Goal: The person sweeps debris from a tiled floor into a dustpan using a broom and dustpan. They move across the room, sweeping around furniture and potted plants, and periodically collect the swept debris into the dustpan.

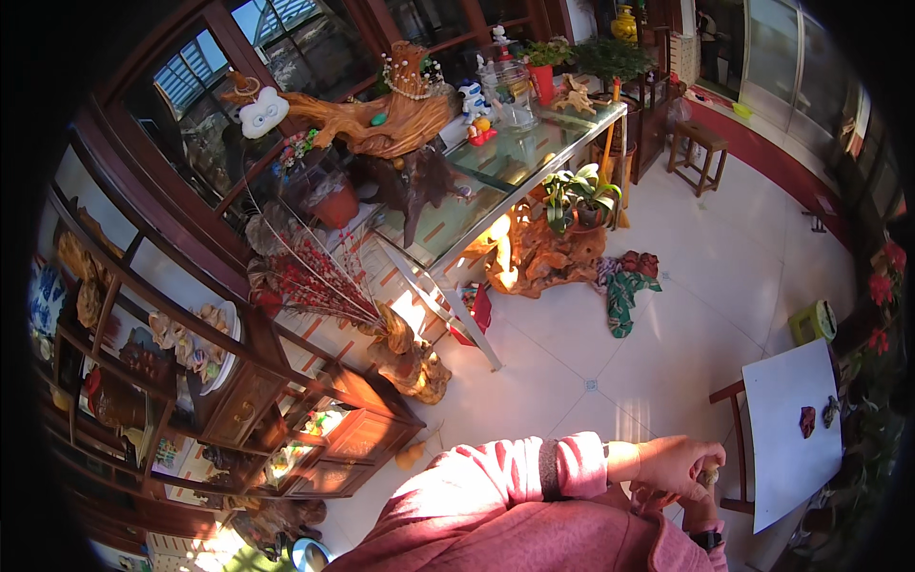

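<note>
My left hand is bent over my right hand, the two touching in front of my chest. Between the left fingertips is a small pale, mottled thing, too small to name. Under the left palm shows a reddish, shiny patch that I cannot make out. Most of my right hand is hidden by the left one and the pink sleeve; a dark wristwatch is on its wrist. Just beyond the hands stands a white board on a wooden frame, bearing a dark red crumpled piece and a grey-green one.
A glass-topped table with ornaments stands beyond the left arm, a carved root below it. Green patterned cloth lies on the tiles. Wooden display shelves line one side. A stool and a green stool stand farther off.
</note>
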`<state>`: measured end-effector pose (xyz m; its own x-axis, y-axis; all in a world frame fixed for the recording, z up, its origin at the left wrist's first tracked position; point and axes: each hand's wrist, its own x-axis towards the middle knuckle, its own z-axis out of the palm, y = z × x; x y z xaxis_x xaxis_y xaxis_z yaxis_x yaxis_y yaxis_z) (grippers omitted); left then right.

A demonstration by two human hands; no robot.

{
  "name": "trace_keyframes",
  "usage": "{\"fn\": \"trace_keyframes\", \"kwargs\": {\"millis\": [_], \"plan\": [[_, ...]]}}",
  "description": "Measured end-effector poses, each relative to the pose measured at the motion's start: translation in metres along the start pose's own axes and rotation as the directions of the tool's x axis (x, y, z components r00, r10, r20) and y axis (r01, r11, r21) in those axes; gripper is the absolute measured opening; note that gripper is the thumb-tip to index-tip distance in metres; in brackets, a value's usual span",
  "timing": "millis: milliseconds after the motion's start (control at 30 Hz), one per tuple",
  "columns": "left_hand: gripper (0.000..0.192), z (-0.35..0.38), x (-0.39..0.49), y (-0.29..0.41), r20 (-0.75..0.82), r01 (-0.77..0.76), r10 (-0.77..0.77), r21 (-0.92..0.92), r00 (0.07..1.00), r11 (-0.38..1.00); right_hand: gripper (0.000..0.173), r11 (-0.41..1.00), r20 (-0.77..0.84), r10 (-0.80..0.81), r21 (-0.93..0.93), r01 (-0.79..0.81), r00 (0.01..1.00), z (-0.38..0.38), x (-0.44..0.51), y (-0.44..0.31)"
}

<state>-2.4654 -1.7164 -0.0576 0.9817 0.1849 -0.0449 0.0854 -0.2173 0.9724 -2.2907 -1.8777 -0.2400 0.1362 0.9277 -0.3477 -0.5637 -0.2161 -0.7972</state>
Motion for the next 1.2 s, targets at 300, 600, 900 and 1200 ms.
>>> {"fn": "trace_keyframes", "kwargs": {"millis": [300, 600, 900, 1200], "plan": [[0.052, -0.007, -0.011, -0.018, -0.191, 0.091, -0.029, 0.323, 0.981, 0.942, 0.045, 0.905, 0.135, -0.081, -0.405, 0.129, 0.988, 0.004, 0.047, 0.027], [0.032, 0.0, -0.012, -0.026, -0.403, 0.076, 0.105, 0.409, 0.909, 0.91, 0.025, 0.554, 0.134, -0.483, -0.718, 0.421, 0.865, 0.047, 0.018, 0.002], [0.023, -0.017, -0.009, -0.034, -0.456, 0.259, -0.161, 0.16, 0.875, 0.953, 0.028, 0.729, -0.321, 0.527, 0.647, -0.225, 0.787, -0.038, -0.036, 0.014], [0.02, -0.006, 0.003, -0.057, -0.48, 0.202, -0.093, 0.181, 0.872, 0.962, 0.008, 0.822, -0.525, 0.352, 0.569, 0.013, 0.775, -0.077, -0.142, 0.051]]}}
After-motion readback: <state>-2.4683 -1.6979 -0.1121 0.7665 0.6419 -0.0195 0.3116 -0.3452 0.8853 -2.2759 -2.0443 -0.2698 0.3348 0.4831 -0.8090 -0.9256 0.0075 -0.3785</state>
